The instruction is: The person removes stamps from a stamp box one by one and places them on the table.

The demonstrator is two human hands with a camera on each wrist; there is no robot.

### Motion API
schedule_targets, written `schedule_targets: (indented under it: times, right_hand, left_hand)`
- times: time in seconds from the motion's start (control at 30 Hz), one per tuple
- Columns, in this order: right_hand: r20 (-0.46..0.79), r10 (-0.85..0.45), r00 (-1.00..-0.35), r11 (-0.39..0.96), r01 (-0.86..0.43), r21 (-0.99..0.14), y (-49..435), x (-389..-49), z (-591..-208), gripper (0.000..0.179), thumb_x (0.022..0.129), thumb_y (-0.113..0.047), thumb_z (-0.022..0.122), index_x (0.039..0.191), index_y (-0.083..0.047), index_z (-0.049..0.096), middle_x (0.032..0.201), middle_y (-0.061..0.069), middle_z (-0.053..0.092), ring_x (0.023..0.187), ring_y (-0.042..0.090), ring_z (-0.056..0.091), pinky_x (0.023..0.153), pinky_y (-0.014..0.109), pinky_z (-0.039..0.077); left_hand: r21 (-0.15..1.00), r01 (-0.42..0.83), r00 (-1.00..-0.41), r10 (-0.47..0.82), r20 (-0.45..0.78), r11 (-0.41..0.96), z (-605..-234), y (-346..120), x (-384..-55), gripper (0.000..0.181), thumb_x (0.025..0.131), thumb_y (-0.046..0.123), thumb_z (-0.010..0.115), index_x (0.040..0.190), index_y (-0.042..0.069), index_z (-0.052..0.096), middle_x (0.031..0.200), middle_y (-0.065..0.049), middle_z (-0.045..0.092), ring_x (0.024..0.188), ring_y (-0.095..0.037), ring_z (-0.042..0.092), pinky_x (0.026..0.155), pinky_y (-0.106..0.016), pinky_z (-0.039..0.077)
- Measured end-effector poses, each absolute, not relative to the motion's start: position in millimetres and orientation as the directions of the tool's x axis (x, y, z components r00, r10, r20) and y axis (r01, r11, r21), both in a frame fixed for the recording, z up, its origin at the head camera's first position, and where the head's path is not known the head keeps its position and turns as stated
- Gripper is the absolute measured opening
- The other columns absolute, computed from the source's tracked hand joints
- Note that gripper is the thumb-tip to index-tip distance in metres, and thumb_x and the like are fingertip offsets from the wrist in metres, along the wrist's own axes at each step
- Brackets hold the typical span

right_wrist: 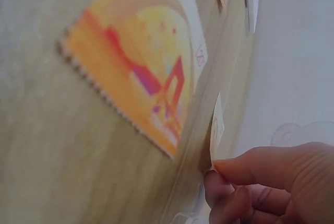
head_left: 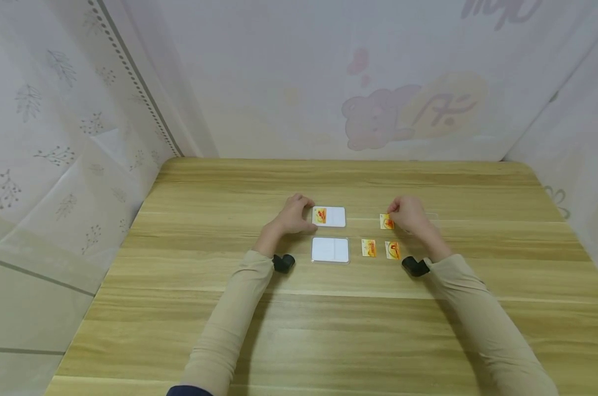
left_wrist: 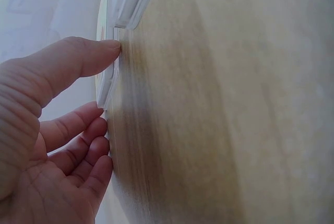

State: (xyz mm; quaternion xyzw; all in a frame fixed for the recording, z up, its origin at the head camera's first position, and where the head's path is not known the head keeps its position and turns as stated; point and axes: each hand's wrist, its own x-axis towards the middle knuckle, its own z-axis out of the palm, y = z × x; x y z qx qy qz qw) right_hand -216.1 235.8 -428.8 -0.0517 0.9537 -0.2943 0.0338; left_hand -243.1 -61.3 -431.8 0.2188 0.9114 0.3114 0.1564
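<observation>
My left hand (head_left: 293, 216) holds the left end of a flat white card in a clear case (head_left: 336, 216), thumb at the near edge and index finger at the far corner. An orange and yellow postage stamp (head_left: 320, 215) lies in this card's left part. Between thumb and fingers, my right hand (head_left: 409, 213) pinches another stamp (head_left: 386, 221) by its edge; in the right wrist view this stamp (right_wrist: 216, 127) stands tilted up from the table. Closer to me lie two more stamps, one (head_left: 369, 248) left of the other (head_left: 392, 250).
A second white card in a clear case (head_left: 330, 249) lies just in front of the first. Partly behind the right hand is a clear plastic piece (head_left: 431, 220). The wooden table (head_left: 328, 330) meets a curtain-like wall covering (head_left: 279, 110) at the back.
</observation>
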Motion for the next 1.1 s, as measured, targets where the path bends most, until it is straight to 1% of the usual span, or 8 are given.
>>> schedule_targets:
  times: [0.27,0.43,0.53,0.67,0.93,1.1]
  right_hand:
    - [-0.072,-0.119,-0.990,0.852,-0.065,-0.520,231.7,-216.7,-425.2,0.004,0.078,0.005,0.057,0.077,0.005,0.061,0.073,0.015,0.060,0.064,0.024,0.052,0.060,0.036,0.044]
    - [-0.057,-0.126,-0.990,0.856,-0.080,-0.511,232.8,-218.0,-426.9,0.004,0.078,0.005,0.056,0.076,0.005,0.059,0.072,0.016,0.059,0.064,0.026,0.051,0.061,0.038,0.043]
    - [-0.034,-0.130,-0.991,0.855,-0.095,-0.511,232.8,-217.9,-427.5,0.005,0.080,0.004,0.056,0.079,0.006,0.060,0.075,0.017,0.060,0.069,0.029,0.054,0.065,0.041,0.045]
    - [-0.021,-0.136,-0.990,0.836,-0.103,-0.539,229.6,-216.0,-425.2,0.008,0.083,0.002,0.056,0.084,0.008,0.061,0.079,0.018,0.060,0.074,0.030,0.056,0.068,0.042,0.047]
    - [-0.036,-0.160,-0.987,0.771,-0.102,-0.628,216.8,-215.5,-417.2,0.011,0.087,-0.002,0.057,0.091,0.007,0.062,0.085,0.019,0.063,0.077,0.029,0.058,0.069,0.040,0.049]
    - [-0.041,-0.166,-0.985,0.753,-0.100,-0.650,206.1,-218.2,-412.7,0.013,0.088,-0.003,0.058,0.093,0.007,0.063,0.086,0.019,0.063,0.078,0.029,0.058,0.068,0.036,0.049]
  left_hand:
    - [0.634,0.306,-0.855,0.498,-0.144,0.710,-431.5,-61.4,-243.1,0.061,0.076,0.016,0.075,0.127,-0.005,0.050,0.125,-0.017,0.046,0.120,-0.030,0.037,0.104,-0.039,0.033]
    - [0.629,0.304,-0.857,0.494,-0.148,0.715,-431.2,-61.4,-243.1,0.060,0.076,0.016,0.075,0.127,-0.005,0.051,0.124,-0.017,0.046,0.119,-0.029,0.038,0.103,-0.038,0.034]
    - [0.630,0.301,-0.857,0.493,-0.151,0.716,-431.4,-61.3,-243.1,0.060,0.076,0.016,0.075,0.127,-0.004,0.051,0.124,-0.017,0.046,0.119,-0.029,0.038,0.103,-0.038,0.033]
    - [0.633,0.303,-0.856,0.496,-0.149,0.712,-431.7,-61.5,-242.9,0.060,0.076,0.016,0.075,0.127,-0.004,0.051,0.125,-0.016,0.046,0.120,-0.029,0.038,0.103,-0.038,0.033]
    - [0.638,0.306,-0.855,0.499,-0.141,0.706,-431.4,-62.1,-242.6,0.060,0.075,0.015,0.075,0.126,-0.005,0.051,0.125,-0.017,0.046,0.120,-0.029,0.038,0.103,-0.038,0.033]
    - [0.636,0.304,-0.855,0.497,-0.145,0.709,-431.8,-62.0,-243.4,0.060,0.075,0.015,0.075,0.126,-0.005,0.051,0.125,-0.017,0.046,0.120,-0.030,0.037,0.104,-0.038,0.033]
